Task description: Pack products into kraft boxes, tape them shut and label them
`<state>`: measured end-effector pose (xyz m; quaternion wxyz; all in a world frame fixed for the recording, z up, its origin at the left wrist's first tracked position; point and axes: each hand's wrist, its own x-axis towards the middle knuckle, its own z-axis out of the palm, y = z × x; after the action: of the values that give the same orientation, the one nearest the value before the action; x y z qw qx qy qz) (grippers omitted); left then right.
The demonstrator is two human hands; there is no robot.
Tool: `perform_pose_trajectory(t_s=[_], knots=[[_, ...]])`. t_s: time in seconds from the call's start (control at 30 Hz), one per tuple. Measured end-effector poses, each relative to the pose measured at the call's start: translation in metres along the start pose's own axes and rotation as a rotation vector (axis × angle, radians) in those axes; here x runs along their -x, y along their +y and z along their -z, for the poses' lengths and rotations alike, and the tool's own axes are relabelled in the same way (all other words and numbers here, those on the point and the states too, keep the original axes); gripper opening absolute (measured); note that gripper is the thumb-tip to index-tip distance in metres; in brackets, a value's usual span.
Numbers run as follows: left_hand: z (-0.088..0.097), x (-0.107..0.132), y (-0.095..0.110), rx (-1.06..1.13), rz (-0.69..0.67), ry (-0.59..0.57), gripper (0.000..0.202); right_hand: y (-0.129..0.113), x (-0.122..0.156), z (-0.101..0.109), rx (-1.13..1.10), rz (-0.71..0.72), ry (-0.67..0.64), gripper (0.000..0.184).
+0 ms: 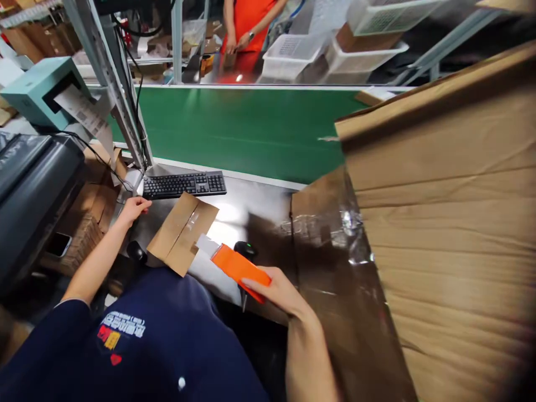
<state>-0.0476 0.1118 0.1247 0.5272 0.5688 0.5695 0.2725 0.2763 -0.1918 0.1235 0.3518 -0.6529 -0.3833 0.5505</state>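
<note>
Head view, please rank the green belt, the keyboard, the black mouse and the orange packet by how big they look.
1. Green belt
2. Keyboard
3. Orange packet, partly covered by the right hand
4. Black mouse

It appears to be a warehouse packing station: a green belt (243, 134) runs past a metal bench (237, 215) bearing a keyboard (184, 185), near a printer (42, 92) with printed labels (86, 116), a big carton (452, 223), and baskets (287, 61) beyond.
</note>
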Motion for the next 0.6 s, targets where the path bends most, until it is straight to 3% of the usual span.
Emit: perform_pose_trajectory(t_s=[0.17,0.3,0.37,0.47,0.53,0.6], knots=[[-0.005,0.007,-0.012,-0.012,-0.036,-0.001,0.051,0.02,0.019,0.003,-0.094,-0.022,0.082,0.052],[-0.029,0.016,-0.026,-0.109,-0.078,-0.046,0.049,0.05,0.04,-0.024,-0.299,0.014,0.091,0.06],[-0.049,0.027,-0.023,-0.209,-0.149,-0.111,0.071,0.057,0.046,-0.048,-0.417,0.073,0.167,0.07],[-0.078,0.054,-0.001,-0.357,-0.361,-0.162,0.111,0.05,0.044,-0.084,-0.548,0.113,0.433,0.075],[-0.097,0.076,0.017,-0.344,-0.497,-0.206,0.123,0.038,0.038,-0.099,-0.627,0.122,0.6,0.075],[-0.116,0.098,0.028,-0.233,-0.525,-0.407,0.137,0.025,0.034,-0.11,-0.711,0.197,0.663,0.076]])
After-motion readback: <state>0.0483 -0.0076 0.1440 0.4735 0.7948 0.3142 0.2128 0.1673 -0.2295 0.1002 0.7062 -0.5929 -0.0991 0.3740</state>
